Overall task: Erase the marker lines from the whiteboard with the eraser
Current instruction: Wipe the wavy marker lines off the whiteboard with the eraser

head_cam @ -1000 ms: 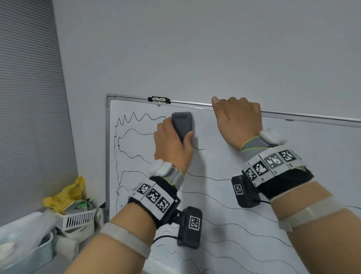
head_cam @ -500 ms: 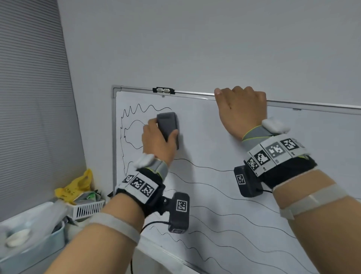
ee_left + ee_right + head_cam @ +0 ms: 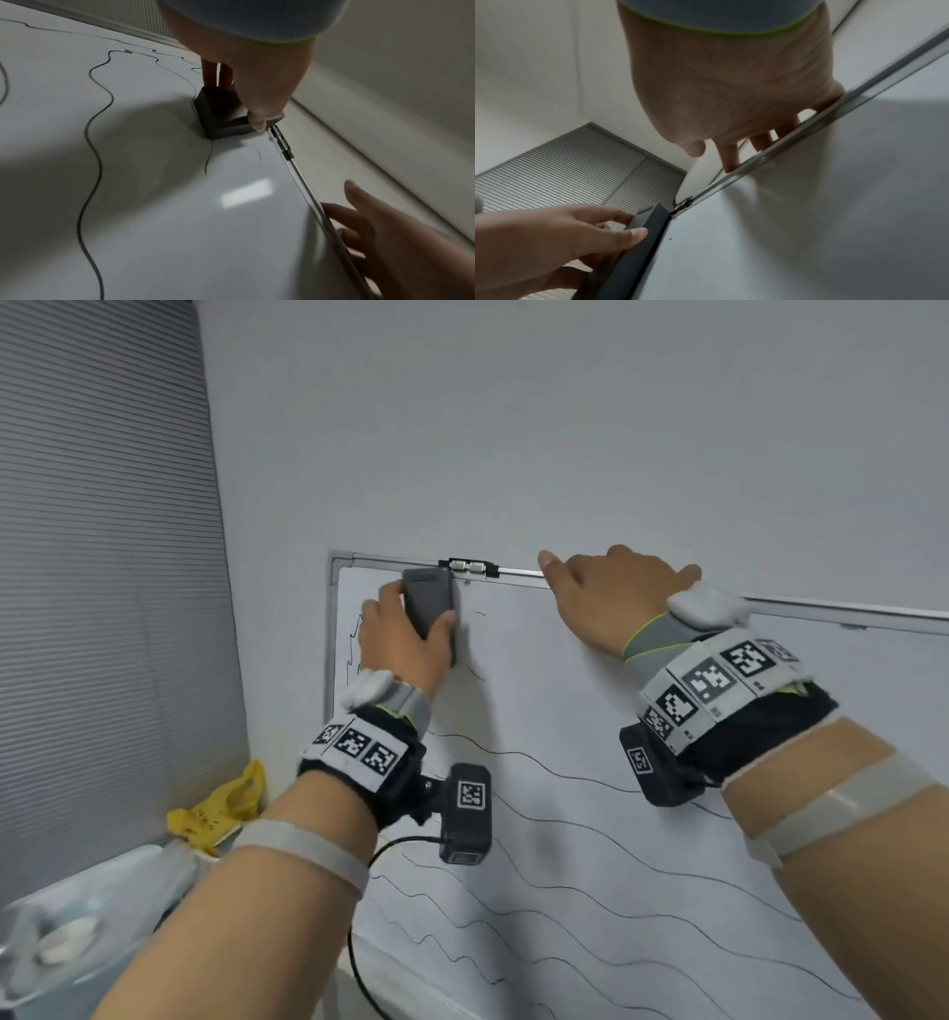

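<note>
A whiteboard point(image 3: 565, 690) leans against the wall, with wavy black marker lines point(image 3: 590, 875) across its lower part and short line ends near its left edge. My left hand point(image 3: 405, 639) grips a dark grey eraser point(image 3: 429, 603) flat against the board, right under the top frame near the upper left corner. The same eraser point(image 3: 221, 115) shows in the left wrist view with a line end just below it, and again as the eraser point(image 3: 639, 247) in the right wrist view. My right hand point(image 3: 611, 598) grips the top frame point(image 3: 808, 130), fingers curled over it.
A small black and silver clip point(image 3: 468, 567) sits on the top frame just right of the eraser. Grey blinds point(image 3: 102, 608) cover the left wall. A yellow bag point(image 3: 221, 809) and a clear plastic tub point(image 3: 77, 916) lie lower left of the board.
My left hand has slid the eraser up and to the left, from mid-board to the top frame near the corner. Wavy lines at the upper left are gone. The right hand stays on the frame.
</note>
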`<action>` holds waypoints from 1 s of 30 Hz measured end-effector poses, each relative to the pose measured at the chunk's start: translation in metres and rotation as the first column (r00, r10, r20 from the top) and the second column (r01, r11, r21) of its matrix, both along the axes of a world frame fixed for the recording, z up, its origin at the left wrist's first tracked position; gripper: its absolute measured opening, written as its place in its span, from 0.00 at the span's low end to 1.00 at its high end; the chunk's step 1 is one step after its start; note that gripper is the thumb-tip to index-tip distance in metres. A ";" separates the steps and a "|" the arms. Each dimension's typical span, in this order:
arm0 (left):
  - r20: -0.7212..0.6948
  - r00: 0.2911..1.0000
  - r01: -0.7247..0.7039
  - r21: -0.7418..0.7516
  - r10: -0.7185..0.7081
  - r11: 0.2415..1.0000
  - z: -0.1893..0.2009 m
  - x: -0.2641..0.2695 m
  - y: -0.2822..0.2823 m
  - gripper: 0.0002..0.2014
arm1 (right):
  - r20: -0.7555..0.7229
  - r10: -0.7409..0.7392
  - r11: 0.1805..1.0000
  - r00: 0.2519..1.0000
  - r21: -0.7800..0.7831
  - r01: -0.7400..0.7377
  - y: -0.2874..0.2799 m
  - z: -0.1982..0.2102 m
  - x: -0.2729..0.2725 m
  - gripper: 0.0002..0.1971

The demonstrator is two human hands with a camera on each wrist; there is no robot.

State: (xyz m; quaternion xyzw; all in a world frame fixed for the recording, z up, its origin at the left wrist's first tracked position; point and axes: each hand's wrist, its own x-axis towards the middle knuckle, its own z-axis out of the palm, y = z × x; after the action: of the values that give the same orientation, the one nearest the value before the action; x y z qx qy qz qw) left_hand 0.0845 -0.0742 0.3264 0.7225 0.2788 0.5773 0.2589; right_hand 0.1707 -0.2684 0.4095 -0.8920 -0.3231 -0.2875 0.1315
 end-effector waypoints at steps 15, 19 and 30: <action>0.054 0.990 0.131 0.013 -0.132 0.991 -0.018 -0.016 0.039 0.28 | 0.084 0.155 0.983 0.984 0.083 -0.162 0.073 -0.002 -0.019 0.31; -0.108 0.952 0.305 0.258 -0.287 0.917 -0.040 -0.002 -0.037 0.27 | 0.121 0.160 0.984 0.980 0.059 -0.168 0.084 -0.004 -0.024 0.29; 0.013 0.979 0.202 0.008 -0.202 0.979 -0.039 -0.023 0.037 0.28 | 0.091 0.126 0.985 0.988 0.110 -0.136 0.087 -0.007 -0.020 0.25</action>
State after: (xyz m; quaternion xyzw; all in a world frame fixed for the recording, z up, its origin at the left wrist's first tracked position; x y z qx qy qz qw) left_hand 0.0618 -0.0373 0.2879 0.7439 0.2006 0.5538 0.3156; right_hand 0.1509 -0.1815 0.4020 -0.8469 -0.3691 -0.3335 0.1878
